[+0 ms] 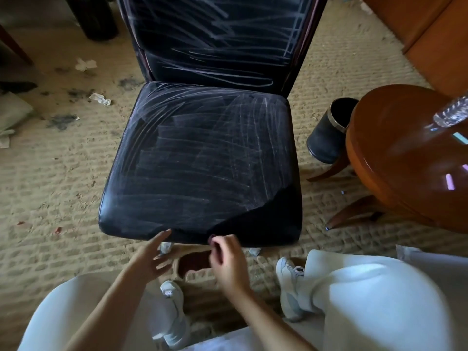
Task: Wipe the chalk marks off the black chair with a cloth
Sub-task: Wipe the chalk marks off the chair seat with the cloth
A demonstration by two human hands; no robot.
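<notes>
**Kid:** What is the floor like?

**Me:** It is a tan carpet [63,178] with bumpy rows. It is dirty. There are dark smudges [62,121] at about ten o'clock from the seat, and bits of white paper [85,64] and a crumpled clear wrapper [100,99] lie near them.

**Kid:** Where is the chair?

**Me:** The black chair [202,160] stands right in front of me, at twelve o'clock. White chalk marks [217,115] run all over the seat and up the back. The corner of the seat at five o'clock looks dark.

**Kid:** And the cloth?

**Me:** The dark cloth [255,219] lies on that near right corner and hangs over the front edge. My right hand [228,262] pinches its edge with curled fingers.

**Kid:** What does your other hand do?

**Me:** My left hand [152,257] is loose, fingers straight, holding nothing. One fingertip is right at the front edge of the seat, at about seven o'clock from the middle. I cannot tell if it touches.

**Kid:** What else is in the room?

**Me:** A shiny round wooden table [395,158] is at three o'clock, with a clear plastic bottle [453,112] on it. A black bin with a gold rim [329,133] sits just beside the table, between it and the chair. Another dark bin [93,16] is at eleven o'clock. Brown wooden furniture [430,34] is at two o'clock. My white shoes [291,287] are on the carpet below.

**Kid:** Can you read any words?

**Me:** No. The bottle is too blurry to read.
</notes>
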